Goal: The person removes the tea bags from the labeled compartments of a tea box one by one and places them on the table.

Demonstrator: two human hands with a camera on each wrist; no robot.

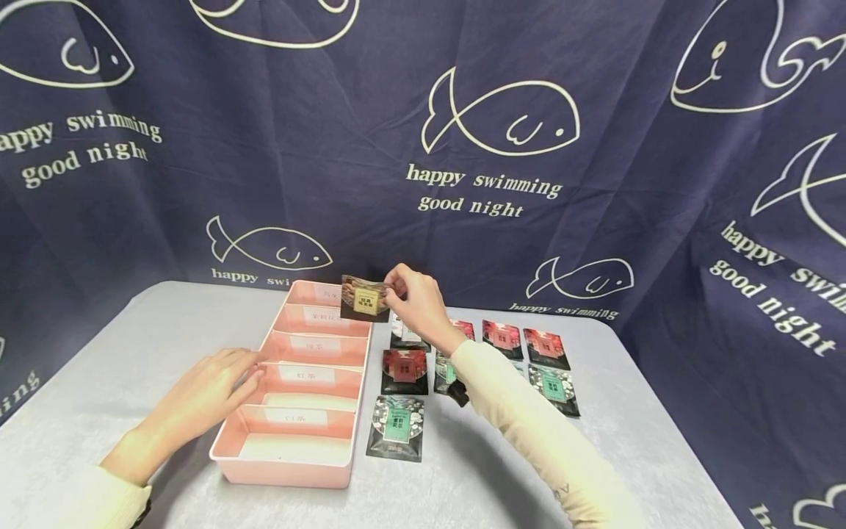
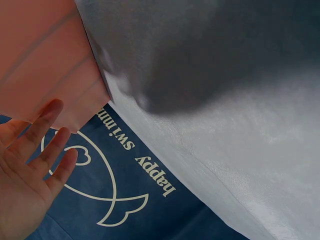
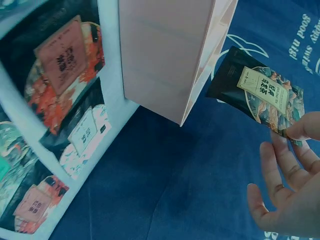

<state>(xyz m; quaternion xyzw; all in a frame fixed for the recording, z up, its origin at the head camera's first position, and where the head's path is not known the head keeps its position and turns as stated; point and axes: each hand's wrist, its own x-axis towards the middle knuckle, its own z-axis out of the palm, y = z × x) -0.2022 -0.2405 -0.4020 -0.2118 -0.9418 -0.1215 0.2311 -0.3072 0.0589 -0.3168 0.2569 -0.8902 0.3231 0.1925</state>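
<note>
With thumb and fingertips my right hand [image 1: 421,303] pinches the edge of a dark tea sachet [image 1: 365,300] with a yellow label. The sachet is held up over the far right part of a pink divided box [image 1: 284,472]; the right wrist view shows it clear of the box wall. My left hand [image 1: 203,389] lies at the box's left rim, fingers extended. In the left wrist view its fingers [image 2: 44,155] are spread and relaxed beside the pink side. Paper labels mark the box's compartments; the two nearest show bare bottoms.
Right of the box lie several sachets: a red-label one [image 1: 405,372], a green-label one [image 1: 395,428] nearest me, another green one [image 1: 554,389], red ones [image 1: 546,348] behind, and a white-label one [image 1: 405,336] partly behind my right hand. A dark blue fish-print curtain [image 1: 370,147] hangs behind the table.
</note>
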